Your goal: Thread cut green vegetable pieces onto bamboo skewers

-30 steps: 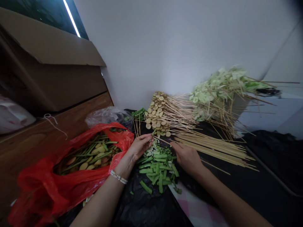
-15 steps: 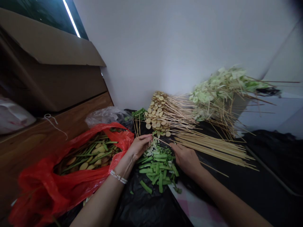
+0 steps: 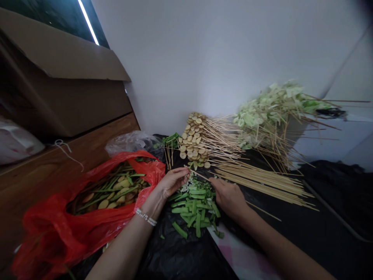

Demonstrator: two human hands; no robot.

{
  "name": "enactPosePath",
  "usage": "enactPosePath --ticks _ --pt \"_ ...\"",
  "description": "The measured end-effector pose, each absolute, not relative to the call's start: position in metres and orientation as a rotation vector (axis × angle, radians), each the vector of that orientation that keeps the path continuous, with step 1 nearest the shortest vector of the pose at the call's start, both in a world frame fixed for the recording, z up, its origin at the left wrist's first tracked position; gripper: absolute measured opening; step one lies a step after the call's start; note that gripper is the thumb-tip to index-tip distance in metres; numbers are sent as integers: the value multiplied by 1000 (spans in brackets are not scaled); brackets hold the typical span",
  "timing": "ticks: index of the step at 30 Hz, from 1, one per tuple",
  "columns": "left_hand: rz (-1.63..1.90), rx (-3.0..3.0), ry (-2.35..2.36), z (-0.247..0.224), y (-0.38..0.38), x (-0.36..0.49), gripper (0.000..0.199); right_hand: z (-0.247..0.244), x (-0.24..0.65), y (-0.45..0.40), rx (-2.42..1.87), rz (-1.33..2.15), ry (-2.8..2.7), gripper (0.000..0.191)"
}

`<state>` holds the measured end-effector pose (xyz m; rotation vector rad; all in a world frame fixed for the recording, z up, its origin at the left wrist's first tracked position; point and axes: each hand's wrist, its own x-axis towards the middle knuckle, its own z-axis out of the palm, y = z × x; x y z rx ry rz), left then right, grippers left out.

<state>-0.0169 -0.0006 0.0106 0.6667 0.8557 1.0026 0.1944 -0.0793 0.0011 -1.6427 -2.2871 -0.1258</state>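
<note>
My left hand (image 3: 175, 181), with a beaded bracelet on its wrist, pinches a small green piece at the tip of a wooden skewer (image 3: 199, 174). The skewer's other end is in the closed fingers of my right hand (image 3: 229, 194). Below and between both hands lies a pile of cut green bean pieces (image 3: 195, 212) on black plastic, with small pale bits at its far side. Just beyond the hands are skewered potato slices (image 3: 192, 142), their sticks pointing right. A row of bare skewers (image 3: 265, 182) lies to the right.
On the left, a red plastic bag (image 3: 61, 229) holds potato slices and green stalks. Behind it are a clear bag (image 3: 131, 144) and a cardboard box (image 3: 72, 101). Leafy skewers (image 3: 271, 105) are heaped at the back right against the white wall. More green skewers (image 3: 171, 140) lie behind.
My left hand has shifted very slightly toward the right and down. My right hand has dipped slightly with the skewer. Both keep their hold.
</note>
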Motion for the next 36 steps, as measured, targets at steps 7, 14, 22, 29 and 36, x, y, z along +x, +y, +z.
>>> enactPosePath --ticks 7,14,22,29,36 --pt "973 716 848 8 0 -18 15 1 194 -81 -1660 -183 -2311 34" --pt "960 740 841 8 -1 -18 14 0 193 -81 -1590 -69 -2257 28" --pt "934 791 855 8 -5 -14 19 1 193 -82 -1568 -190 -2245 33" --pt "931 884 823 6 -12 -1 27 1 191 -82 -1577 -226 -2251 33" --pt "864 1485 980 5 -8 -9 20 3 201 -74 -1700 -170 -2141 31"
